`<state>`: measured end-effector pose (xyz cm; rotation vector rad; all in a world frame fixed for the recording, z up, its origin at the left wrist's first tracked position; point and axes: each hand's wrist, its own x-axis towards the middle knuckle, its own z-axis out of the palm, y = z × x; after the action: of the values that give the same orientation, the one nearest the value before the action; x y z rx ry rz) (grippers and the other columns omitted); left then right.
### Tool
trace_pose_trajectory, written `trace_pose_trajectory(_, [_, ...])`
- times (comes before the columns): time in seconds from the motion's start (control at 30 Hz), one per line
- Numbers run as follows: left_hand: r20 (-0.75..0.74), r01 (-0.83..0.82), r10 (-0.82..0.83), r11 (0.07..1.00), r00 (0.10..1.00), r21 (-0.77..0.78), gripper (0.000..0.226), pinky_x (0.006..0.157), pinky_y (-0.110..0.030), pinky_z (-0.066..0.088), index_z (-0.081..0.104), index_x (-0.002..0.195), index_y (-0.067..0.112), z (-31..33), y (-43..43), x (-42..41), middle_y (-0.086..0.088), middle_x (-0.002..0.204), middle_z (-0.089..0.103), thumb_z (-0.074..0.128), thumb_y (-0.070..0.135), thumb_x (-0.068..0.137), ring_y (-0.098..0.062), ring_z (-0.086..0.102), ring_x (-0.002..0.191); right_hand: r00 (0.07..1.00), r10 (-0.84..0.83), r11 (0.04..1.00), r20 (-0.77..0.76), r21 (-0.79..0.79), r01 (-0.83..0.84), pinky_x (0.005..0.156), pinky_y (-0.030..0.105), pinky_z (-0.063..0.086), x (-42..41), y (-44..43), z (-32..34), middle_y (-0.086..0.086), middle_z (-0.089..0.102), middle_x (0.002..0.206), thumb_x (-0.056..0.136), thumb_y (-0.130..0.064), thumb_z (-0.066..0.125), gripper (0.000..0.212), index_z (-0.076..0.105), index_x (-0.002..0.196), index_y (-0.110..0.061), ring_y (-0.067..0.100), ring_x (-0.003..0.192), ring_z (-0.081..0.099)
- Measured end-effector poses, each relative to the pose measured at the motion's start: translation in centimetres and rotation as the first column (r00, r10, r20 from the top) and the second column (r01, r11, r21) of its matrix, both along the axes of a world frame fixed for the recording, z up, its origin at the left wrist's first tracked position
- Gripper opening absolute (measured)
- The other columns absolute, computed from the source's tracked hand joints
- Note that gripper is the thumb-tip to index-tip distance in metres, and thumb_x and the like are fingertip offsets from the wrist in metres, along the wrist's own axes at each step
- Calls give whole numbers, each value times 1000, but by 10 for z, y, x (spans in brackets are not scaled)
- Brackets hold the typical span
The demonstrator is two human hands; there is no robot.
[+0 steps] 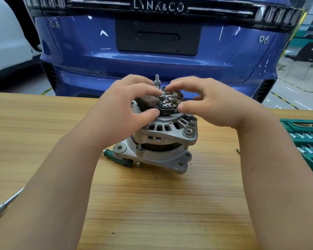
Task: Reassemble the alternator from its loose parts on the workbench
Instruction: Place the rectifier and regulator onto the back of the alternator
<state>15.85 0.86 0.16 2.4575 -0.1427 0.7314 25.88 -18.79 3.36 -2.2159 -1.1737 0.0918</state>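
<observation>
Head view: both bare forearms reach forward over the wooden bench [152, 204], wrists bent inward. Below the fingers [145, 89] the alternator [163, 141] stands on end on the bench, with a green-handled tool [116, 157] partly hidden under its left side. The left hand [126, 107] and right hand [211, 103] curl in from either side, thumbs nearest, gripping the black plate [167, 110] on the alternator's top. Just beyond the fingers rises a threaded stud [157, 79]; farther off is a blue car [152, 65].
</observation>
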Motion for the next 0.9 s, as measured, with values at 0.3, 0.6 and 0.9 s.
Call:
trace_pose_trajectory(0.3, [-21,29,-28,998,999,52,31,81,-5,38,63,106,49,5,-2,-3,30,109,58,66,23,89,9,53,105,1000,1,998,29,69,-3,88,31,50,3,2,-4,-23,59,114,84,-25,73,33,63,106,-48,2,99,58])
trace_pose_trajectory(0.6, [32,47,-46,998,998,-44,36,81,2,34,56,111,53,7,-2,-4,32,108,58,57,21,96,13,52,103,999,-43,979,-4,199,43,83,37,55,1,-1,-2,-5,72,85,88,-35,67,19,70,105,-43,11,82,67])
trace_pose_trajectory(0.9, [31,89,-86,991,996,-98,38,90,-12,41,60,106,50,6,3,-5,26,114,61,56,13,96,3,56,109,1000,-23,970,5,241,22,72,23,54,-3,3,-3,-3,70,85,88,-35,67,12,69,96,-44,9,78,65])
